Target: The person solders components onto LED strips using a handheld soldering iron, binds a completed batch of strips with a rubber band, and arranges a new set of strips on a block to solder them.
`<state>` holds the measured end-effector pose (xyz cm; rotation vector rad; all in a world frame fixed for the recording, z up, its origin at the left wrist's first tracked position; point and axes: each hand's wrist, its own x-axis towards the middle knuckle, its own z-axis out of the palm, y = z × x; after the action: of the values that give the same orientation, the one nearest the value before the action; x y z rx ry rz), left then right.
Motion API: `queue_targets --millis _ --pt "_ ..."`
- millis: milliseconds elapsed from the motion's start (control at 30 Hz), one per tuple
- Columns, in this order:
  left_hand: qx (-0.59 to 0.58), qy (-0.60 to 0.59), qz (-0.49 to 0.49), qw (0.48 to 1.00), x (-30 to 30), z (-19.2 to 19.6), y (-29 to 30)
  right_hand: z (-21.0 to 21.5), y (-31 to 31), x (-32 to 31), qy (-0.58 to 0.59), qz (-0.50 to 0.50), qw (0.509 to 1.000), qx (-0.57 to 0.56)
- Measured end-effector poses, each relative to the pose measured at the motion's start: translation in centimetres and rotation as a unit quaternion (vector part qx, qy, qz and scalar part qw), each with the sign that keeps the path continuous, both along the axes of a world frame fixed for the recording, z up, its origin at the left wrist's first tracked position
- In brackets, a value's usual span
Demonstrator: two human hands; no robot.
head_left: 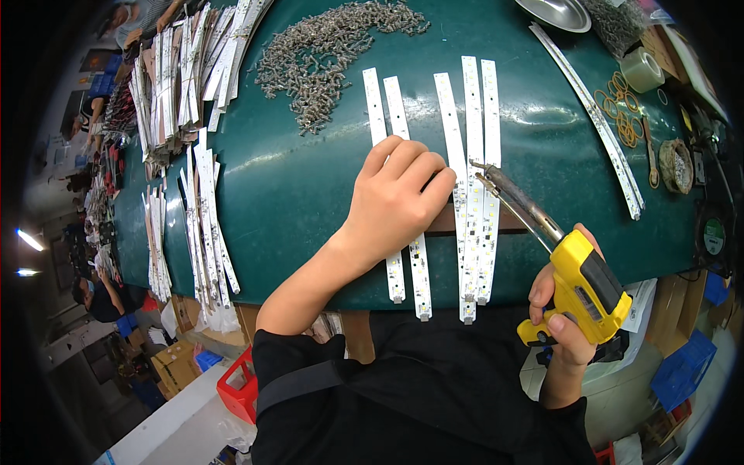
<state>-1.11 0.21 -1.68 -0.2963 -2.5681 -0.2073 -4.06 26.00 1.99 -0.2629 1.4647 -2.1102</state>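
My right hand [564, 329] grips a yellow and black soldering gun [590, 288], its index finger by the trigger. The gun's metal tip reaches left to a white LED strip [471, 232], one of three lying close together. My left hand [399, 190] is closed over two further LED strips [418, 271], knuckles up. Its fingertips point down beside the group of three, near the iron's tip. What the fingers pinch, if anything, is hidden beneath them. Small yellow chips and dark parts dot the strips' near halves, with a connector at each near end.
Small metal parts [310, 62] lie heaped at the back. Bundles of strips [182, 77] fill the left side of the green table [310, 194]. On the right are a long strip [597, 120], rubber bands [620, 108], a tape roll [642, 70] and a metal bowl [559, 12].
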Motion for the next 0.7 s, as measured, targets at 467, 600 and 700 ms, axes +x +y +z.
queue_targets --millis 467,600,700 --pt "0.112 -0.064 0.032 0.991 0.5 0.1 -0.1 0.7 0.5 -0.1 -0.018 0.063 0.996 0.058" --pt "0.13 -0.068 0.049 0.988 0.6 0.3 -0.3 0.7 0.4 -0.3 -0.006 0.09 0.993 0.071" --pt "0.14 -0.073 0.05 0.986 0.7 0.1 -0.6 1.1 0.0 -0.3 -0.021 0.085 0.993 0.081"
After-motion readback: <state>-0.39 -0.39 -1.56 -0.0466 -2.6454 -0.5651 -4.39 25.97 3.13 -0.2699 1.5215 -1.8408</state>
